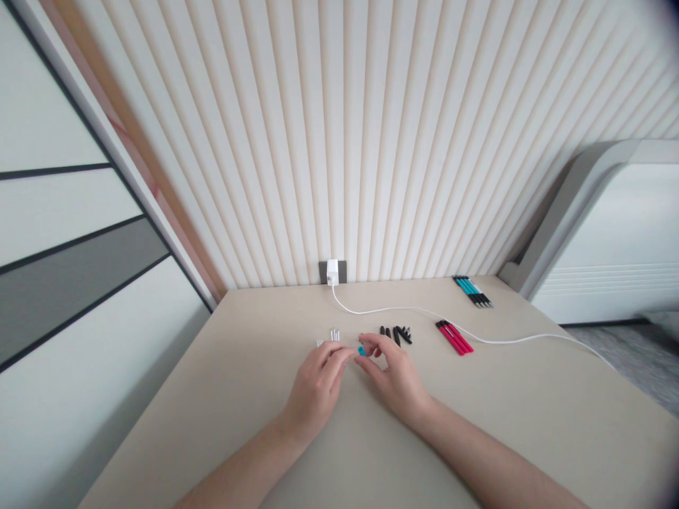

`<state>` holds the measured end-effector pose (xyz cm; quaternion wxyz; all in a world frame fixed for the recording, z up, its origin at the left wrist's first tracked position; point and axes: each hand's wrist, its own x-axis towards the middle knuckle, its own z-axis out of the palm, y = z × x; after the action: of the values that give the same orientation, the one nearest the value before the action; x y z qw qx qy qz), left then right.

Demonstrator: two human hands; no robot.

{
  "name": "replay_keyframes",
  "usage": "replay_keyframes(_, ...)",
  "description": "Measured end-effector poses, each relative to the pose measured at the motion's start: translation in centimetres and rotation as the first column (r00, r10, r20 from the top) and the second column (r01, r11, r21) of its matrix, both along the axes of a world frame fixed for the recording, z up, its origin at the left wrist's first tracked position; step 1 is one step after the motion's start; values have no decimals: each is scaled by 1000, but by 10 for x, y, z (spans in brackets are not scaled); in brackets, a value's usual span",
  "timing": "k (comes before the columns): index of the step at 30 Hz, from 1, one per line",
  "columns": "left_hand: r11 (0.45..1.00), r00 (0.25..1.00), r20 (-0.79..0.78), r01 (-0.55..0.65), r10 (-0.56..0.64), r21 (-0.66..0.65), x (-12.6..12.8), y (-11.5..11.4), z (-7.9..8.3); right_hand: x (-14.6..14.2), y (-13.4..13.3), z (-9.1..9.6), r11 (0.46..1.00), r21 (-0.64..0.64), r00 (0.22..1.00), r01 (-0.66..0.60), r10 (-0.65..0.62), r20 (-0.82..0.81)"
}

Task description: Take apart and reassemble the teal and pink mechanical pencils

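Note:
My right hand (pixel 395 375) has its thumb and fingertips pinched around a small teal plastic piece (pixel 361 350), which is mostly hidden by the fingers. My left hand (pixel 317 385) lies just beside it, with curled fingertips almost meeting the right hand, and anything held there is hidden. Several small white parts (pixel 332 336) stand just beyond the left fingers. Several short black pen parts (pixel 395 334) lie beyond the right hand. Further right are a bundle of red pens (pixel 454 337) and a bundle of teal-and-black pens (pixel 472 290).
A beige table (pixel 223 396) meets a ribbed cream wall at the back. A white plug adapter (pixel 332 272) sits in a wall socket, and its white cable (pixel 424 314) runs across the table to the right. A white cabinet (pixel 605 240) stands at the right.

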<state>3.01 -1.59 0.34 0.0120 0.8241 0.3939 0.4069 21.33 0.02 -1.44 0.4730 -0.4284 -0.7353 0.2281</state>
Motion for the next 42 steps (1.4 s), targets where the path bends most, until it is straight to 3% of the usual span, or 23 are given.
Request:
replay_keyframes(7, 1000, 999, 44, -10, 10, 16, 2, 1, -4, 1, -4, 10, 995, 39, 995, -95, 94, 35)
replay_keyframes(24, 997, 998, 34, 47, -49, 64, 0, 0, -2, -2, -7, 8, 985, 138, 993, -108, 101, 62)
replay_keyframes(29, 998, 997, 64, 47, -50, 39, -1, -2, -1, -4, -9, 10, 979, 187, 997, -79, 75, 30)
replay_keyframes(33, 999, 996, 76, 41, -41, 3, -1, -3, 0, -4, -12, 13, 987, 146, 996, -66, 73, -50)
replay_keyframes(42, 996, 995, -66, 78, -76, 35, 1, 0, 2, -4, -14, 8, 992, 90, 976, -92, 108, -191)
